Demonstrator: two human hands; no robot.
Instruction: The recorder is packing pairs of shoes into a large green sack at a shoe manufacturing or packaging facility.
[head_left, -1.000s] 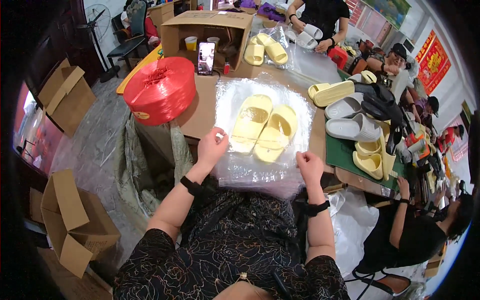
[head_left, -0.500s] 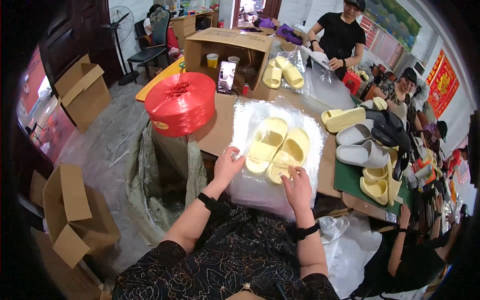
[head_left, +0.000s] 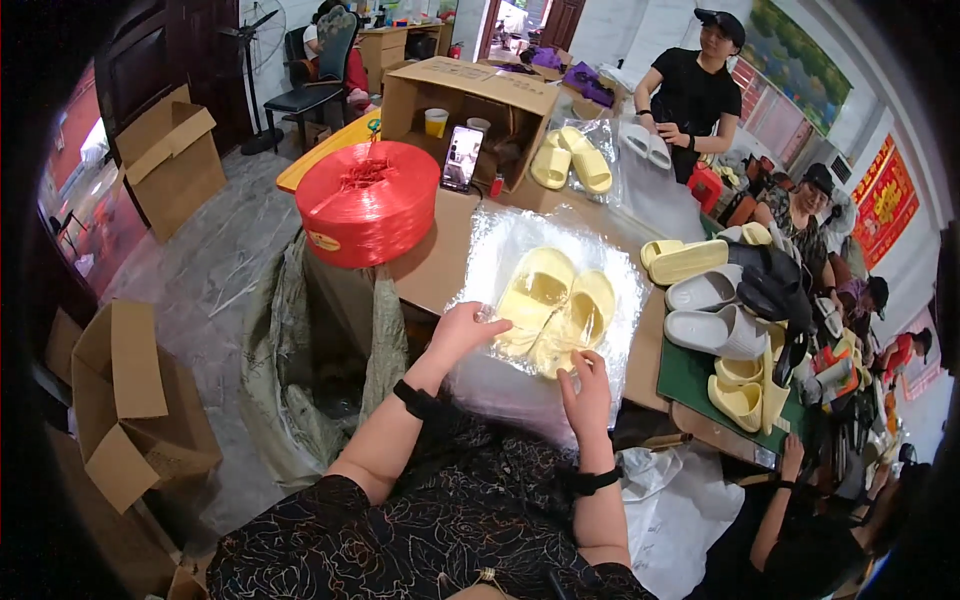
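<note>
A pair of pale yellow slide slippers lies side by side in front of me, on a stack of clear plastic bags. Shiny clear film stretches over the heel ends, and glare hides part of its edge. My left hand is closed on the film at the left slipper's heel, thumb and finger pressed together. At the lower right of the pair, my right hand has its fingers bent in a pinch on the same film.
A big red roll of plastic twine and a propped phone stand beyond my left hand, beside an open carton. More slippers crowd a green board at right. A co-worker handles white slippers across the table.
Both hands have drawn slightly toward me, and the film now covers more of the heel ends. Across the table, the co-worker's white slippers have come into clearer view.
</note>
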